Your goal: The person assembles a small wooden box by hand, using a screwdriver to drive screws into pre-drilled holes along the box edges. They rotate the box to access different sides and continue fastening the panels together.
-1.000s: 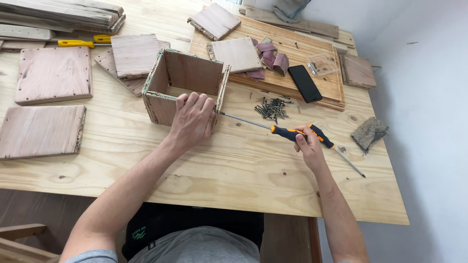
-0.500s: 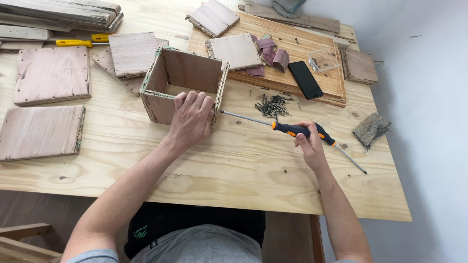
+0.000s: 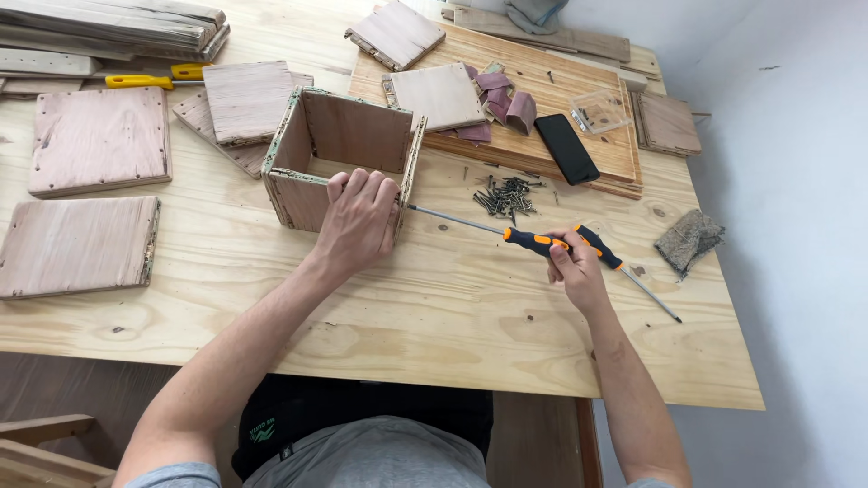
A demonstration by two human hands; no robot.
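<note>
The right hand (image 3: 574,267) has slid leftward, clamped on the orange-and-black screwdriver (image 3: 542,241); the left hand (image 3: 357,220) grips the open square wooden box frame (image 3: 344,154).

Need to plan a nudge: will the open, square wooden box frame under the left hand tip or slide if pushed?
The open wooden box frame probably slides rather than tips: it sits low and wide. Thin panels suggest it is light. The left hand presses its near wall, likely steadying it.
</note>
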